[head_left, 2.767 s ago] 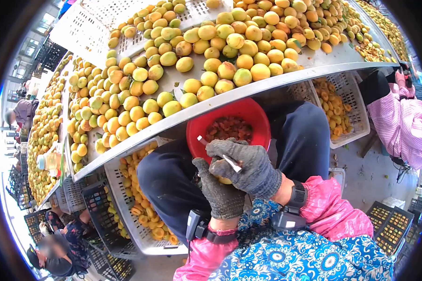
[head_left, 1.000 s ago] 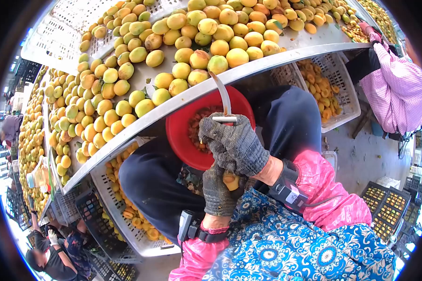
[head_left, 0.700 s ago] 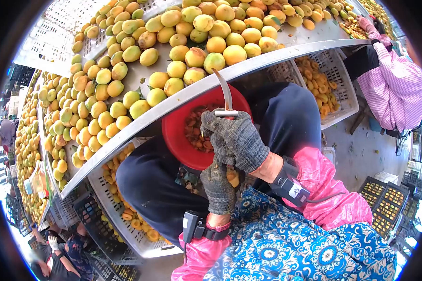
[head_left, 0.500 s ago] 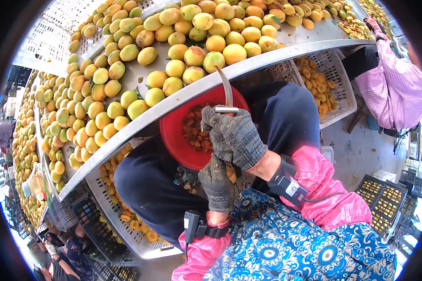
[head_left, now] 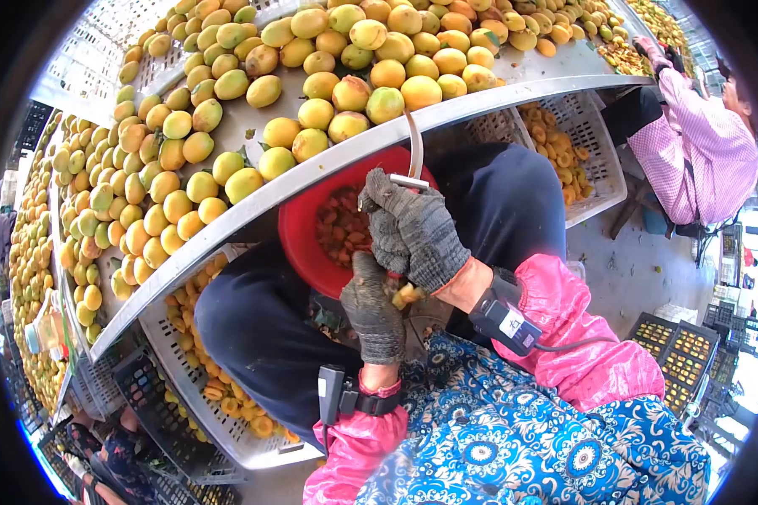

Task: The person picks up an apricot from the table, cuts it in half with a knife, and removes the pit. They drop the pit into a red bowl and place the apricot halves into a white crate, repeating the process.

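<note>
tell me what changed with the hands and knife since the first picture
The right hand turned the knife: its curved blade lay across the apricot, and now it points up past the table edge. The left hand kept hold of the apricot, of which only a sliver shows between the gloves. The red bowl of pits stayed on the lap. Nothing was let go.
</note>
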A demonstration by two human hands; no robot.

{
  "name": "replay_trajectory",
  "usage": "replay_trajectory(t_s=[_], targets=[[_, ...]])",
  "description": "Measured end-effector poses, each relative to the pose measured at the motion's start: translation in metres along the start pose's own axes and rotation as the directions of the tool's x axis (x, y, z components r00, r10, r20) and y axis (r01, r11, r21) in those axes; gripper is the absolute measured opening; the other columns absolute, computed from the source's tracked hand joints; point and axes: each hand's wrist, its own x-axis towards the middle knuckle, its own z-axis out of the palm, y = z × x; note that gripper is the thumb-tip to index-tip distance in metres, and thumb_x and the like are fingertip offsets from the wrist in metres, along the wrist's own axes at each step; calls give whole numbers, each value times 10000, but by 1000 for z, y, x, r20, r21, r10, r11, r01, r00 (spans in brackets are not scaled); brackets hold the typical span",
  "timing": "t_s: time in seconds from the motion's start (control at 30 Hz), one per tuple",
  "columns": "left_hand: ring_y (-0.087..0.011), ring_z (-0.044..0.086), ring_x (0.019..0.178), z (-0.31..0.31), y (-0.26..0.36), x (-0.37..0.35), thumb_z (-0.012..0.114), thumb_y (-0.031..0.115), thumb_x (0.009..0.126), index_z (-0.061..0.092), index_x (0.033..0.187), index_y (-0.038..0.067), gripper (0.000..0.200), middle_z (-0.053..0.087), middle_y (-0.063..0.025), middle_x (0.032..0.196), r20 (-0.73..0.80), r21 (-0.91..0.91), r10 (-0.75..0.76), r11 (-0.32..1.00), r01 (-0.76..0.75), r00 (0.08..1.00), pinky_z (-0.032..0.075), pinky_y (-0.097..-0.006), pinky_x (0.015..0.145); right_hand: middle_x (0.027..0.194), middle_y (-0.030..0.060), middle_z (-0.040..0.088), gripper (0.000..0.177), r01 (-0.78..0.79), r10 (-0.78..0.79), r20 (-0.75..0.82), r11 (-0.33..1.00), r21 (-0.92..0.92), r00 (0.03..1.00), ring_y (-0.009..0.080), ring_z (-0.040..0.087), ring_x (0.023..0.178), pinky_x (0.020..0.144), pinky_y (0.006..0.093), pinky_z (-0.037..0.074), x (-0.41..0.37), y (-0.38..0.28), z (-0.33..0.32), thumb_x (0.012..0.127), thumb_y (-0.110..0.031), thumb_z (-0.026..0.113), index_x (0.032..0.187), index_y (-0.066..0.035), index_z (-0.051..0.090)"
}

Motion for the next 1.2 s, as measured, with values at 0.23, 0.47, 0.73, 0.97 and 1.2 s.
replay_trajectory(t_s=[0.23, 0.47, 0.73, 0.97, 1.2], targets=[[-144, 613, 755, -7, 27, 12, 392, 441, 998, 614, 968, 33, 465, 636, -53, 854, 219, -778, -498, 429, 458, 839, 518, -283, 634, 507, -70, 367, 305, 257, -250, 147, 966, -32, 957, 50, 314, 350, 326, 212, 266, -2, -30, 19, 963, -349, 546, 907, -51, 588], [-262, 646, 802, -20, 44, 7, 773, 207, 735, 587, 1066, 32, 418, 648, -117, 898, 7, -395, -331, 866, 307, 944, 529, -348, 743, 1004, 76, 701, 275, 524, 2, 587, 448, -725, 810, 103, 623, 952, 858, 286, 490, -24, -32, -7, 834, -154, 718, 1080, -42, 665], [-155, 609, 929, -16, 44, 2, 320, 414, 1032, 619, 1077, 15, 500, 640, -92, 1033, 45, -422, -263, 870, 257, 964, 481, -285, 841, 895, 146, 673, 310, 596, -225, 557, 171, -785, 799, 279, 682, 829, 719, 352, 527, -49, -15, -11, 802, -208, 733, 1059, -67, 630], [-159, 566, 918, -61, 91, -2, 412, 272, 1015, 605, 1096, -21, 360, 620, -73, 981, -130, -174, 80, 979, -102, 988, 454, -294, 835, 871, 71, 679, 266, 569, -450, 371, 470, -675, 812, 142, 663, 839, 721, 304, 524, -40, -24, -10, 806, -153, 744, 995, -20, 611], [-172, 578, 984, -201, 88, 5, 538, 129, 944, 590, 1158, -16, 264, 620, -92, 1050, -417, 482, 350, 868, -122, 839, 457, -289, 857, 831, 171, 652, 202, 484, -207, 475, -8, -875, 855, 306, 658, 804, 702, 367, 498, -38, -49, -26, 820, -148, 671, 964, -26, 596]])
